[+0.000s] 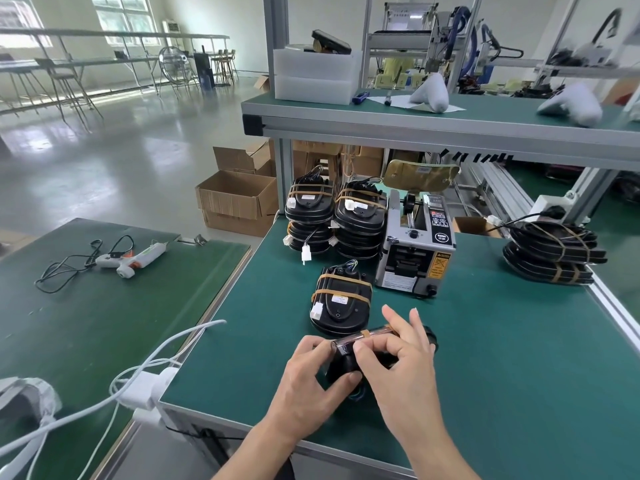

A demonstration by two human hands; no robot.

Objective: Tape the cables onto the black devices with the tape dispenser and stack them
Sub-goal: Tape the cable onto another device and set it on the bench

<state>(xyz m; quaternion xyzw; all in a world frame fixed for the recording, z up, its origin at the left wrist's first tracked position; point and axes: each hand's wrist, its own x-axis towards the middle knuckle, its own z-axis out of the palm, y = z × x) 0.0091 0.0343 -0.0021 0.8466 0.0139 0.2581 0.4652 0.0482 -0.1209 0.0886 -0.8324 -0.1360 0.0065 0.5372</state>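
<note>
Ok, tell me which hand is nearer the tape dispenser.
Right. The right hand lies just in front of the tape dispenser, holding the device; the left hand holds it further left.

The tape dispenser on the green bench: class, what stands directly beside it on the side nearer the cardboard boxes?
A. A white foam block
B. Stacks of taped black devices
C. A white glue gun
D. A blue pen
B: two stacks of taped black devices stand right against that side of the tape dispenser.
</note>
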